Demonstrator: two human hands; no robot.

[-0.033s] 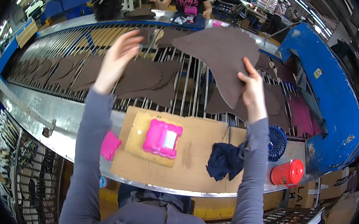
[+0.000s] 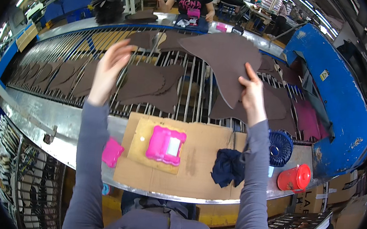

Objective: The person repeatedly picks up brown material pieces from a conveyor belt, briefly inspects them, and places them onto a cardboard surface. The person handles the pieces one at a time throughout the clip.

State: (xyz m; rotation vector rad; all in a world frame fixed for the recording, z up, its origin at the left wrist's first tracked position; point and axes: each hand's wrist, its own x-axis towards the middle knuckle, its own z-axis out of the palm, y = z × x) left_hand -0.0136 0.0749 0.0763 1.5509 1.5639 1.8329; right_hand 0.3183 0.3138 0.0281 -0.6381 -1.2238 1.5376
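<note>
A large flat brown cut piece point(image 2: 226, 57), leather-like, is held up over the rod conveyor. My right hand point(image 2: 252, 92) grips it near its right edge, with fingers partly hidden by the piece. To the left, my left hand point(image 2: 111, 70) is raised with fingers apart and holds nothing. Below that hand lies a fanned stack of brown pieces point(image 2: 146, 84) on the rods. More brown pieces point(image 2: 277, 103) lie under and to the right of the held one.
A pink container point(image 2: 161, 143) stands on cardboard point(image 2: 201, 160) before me, with a dark cloth point(image 2: 228, 168) to its right. Further right are a blue round basket point(image 2: 281, 148) and a red canister point(image 2: 293, 178). A blue machine housing point(image 2: 331, 98) bounds the right. A person point(image 2: 187, 4) sits opposite.
My left hand has moved left and slightly down, away from the held piece. My right hand and the brown piece in it have shifted a little left and lower.
</note>
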